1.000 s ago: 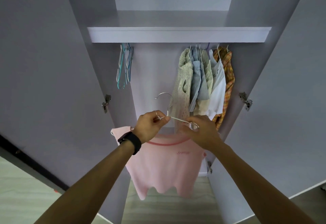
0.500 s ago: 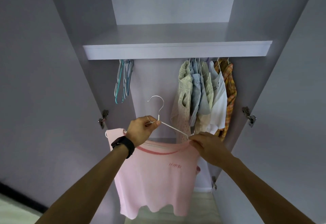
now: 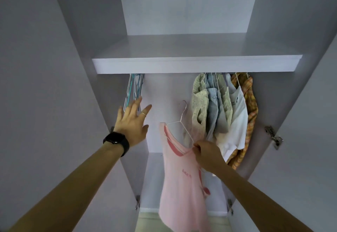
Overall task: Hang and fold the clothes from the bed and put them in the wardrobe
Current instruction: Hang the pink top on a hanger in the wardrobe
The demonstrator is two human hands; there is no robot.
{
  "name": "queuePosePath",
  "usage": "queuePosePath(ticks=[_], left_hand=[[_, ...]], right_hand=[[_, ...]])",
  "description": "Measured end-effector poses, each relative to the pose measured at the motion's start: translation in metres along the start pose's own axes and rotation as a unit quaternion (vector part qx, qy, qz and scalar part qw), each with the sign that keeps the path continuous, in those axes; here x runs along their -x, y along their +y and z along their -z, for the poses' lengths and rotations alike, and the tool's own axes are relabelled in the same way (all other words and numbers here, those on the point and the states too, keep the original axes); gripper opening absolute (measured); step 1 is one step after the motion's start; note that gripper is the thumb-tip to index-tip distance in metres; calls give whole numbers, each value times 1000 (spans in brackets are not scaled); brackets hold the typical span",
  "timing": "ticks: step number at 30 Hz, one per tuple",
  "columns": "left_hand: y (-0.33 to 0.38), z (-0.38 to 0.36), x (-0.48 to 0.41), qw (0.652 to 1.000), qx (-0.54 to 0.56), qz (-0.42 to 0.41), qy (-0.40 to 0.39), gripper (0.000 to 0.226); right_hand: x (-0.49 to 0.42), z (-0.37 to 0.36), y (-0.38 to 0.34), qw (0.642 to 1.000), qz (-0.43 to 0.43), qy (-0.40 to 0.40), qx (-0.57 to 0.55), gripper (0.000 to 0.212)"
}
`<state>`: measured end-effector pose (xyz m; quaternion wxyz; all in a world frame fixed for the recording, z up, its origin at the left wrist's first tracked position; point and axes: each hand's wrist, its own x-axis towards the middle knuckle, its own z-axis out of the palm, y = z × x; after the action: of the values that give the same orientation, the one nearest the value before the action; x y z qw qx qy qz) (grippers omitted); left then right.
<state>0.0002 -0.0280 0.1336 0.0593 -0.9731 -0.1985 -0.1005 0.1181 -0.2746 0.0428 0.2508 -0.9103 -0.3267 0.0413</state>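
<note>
Dim, soft light; wide-angle edge distortion

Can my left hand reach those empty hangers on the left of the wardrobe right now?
Probably yes: the left hand is open, fingertips right at the empty hangers, nothing in between.

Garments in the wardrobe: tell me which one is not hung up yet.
The pink top, on the white wire hanger that the right hand pinches; its hook is free in the air, while the other garments hang under the shelf.
</note>
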Motion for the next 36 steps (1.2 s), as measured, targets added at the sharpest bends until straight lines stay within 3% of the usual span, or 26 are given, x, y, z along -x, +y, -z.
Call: queuePosePath(ticks=[6,8,14,20,29,36], left_hand=[[-29,20,-61,982,-33,-75,168,86],[-32,20,-85,977,-38,-87,193,85],[-45,-11,-133,984,-14,-45,172,65],[-54,-54,-158,957,11,-63,283,64],[-58,-75,-177,923,24,-78,376,63],[-59,-80,-183,914,20,-87,396,65]], right_hand=[[-46,-9,-34,996,-53,44,48,17],[-60,-11,-39,994,-55,66,71,17],[-108,-10,-43,990,-50,92,95,25],[-145,-38,-13,980,-46,166,98,19],[-197,-28,0,947,-48,301,98,18],[-255,-7,-20,948,-90,295,79,21]])
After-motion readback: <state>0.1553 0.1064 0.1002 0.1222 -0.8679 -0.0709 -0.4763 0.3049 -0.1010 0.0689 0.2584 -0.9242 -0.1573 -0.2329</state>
